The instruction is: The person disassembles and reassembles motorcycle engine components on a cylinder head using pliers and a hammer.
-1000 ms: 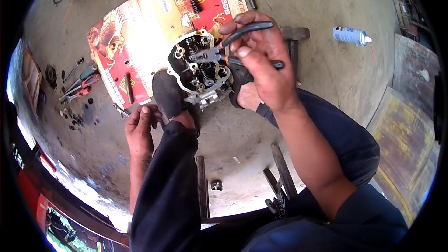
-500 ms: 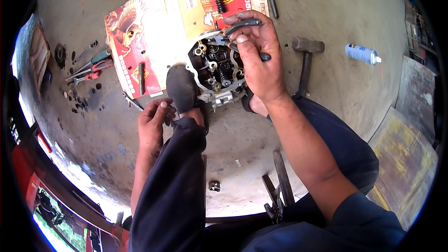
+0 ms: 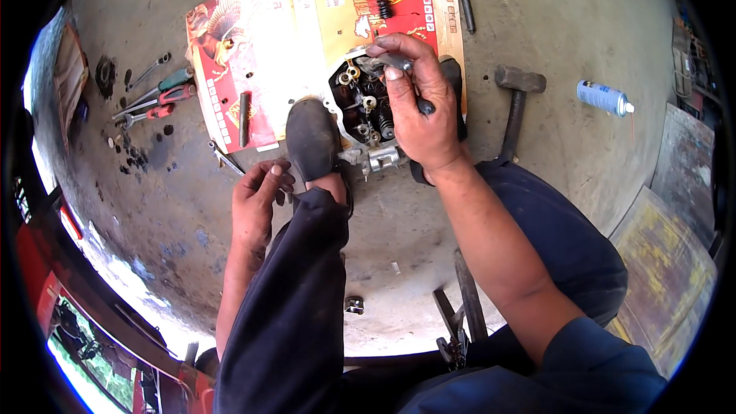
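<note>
A metal engine cylinder head (image 3: pixel 357 134) with its inner springs showing stands between my shoes, partly on the flattened cardboard (image 3: pixel 276 69). My right hand (image 3: pixel 422 107) is closed over its upper right side. Gripped in it are pliers (image 3: pixel 425 106) with dark handles; their jaws are hard to make out against the metal. My left hand (image 3: pixel 259 195) hovers beside my left shin, fingers curled and thumb pressed to them; whatever they may hold is hidden. A dark coil spring (image 3: pixel 384 7) rests on the cardboard beyond the cylinder head.
To the right lie a hammer (image 3: pixel 519 92) and a blue spray can (image 3: pixel 603 98). Screwdrivers (image 3: pixel 170 94) and oil spots are at the left. One metal rod (image 3: pixel 244 119) lies on the cardboard, another rod (image 3: pixel 466 6) at its right edge. My left shoe (image 3: pixel 310 130) touches the cardboard.
The whole view has shifted, so the floor things appear farther right. My right hand has turned a little with the pliers over the cylinder head. My left hand has barely moved.
</note>
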{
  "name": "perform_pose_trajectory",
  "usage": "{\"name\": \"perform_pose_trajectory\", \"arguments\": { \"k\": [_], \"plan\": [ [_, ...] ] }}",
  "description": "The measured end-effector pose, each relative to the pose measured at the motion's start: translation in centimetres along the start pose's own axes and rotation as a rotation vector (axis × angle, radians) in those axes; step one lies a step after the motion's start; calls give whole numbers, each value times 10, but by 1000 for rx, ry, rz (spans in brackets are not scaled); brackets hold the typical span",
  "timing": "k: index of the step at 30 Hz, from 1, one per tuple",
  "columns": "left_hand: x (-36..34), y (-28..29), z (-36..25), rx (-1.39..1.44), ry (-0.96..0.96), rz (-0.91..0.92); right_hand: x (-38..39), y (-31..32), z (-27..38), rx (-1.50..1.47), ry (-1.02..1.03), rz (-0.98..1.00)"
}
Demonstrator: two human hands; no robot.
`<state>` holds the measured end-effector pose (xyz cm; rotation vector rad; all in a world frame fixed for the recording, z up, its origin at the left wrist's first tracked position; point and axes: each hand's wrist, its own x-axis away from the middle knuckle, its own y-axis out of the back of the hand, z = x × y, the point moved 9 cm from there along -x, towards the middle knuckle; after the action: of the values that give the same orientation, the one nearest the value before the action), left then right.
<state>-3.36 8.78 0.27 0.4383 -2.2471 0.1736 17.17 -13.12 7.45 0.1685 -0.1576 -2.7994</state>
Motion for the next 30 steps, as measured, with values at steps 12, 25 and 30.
{"name": "perform_pose_trajectory", "arguments": {
  "k": [12, 25, 30],
  "plan": [
    [-4, 1, 10, 79, 11, 25, -5, 20, 8, 192, 30, -73],
    [-7, 3, 10, 79, 6, 25, -49, 23, 0, 95, -41, -179],
    [-10, -5, 10, 91, 21, 50, -86, -4, -58, -198, -83, -90]
  ]
}}
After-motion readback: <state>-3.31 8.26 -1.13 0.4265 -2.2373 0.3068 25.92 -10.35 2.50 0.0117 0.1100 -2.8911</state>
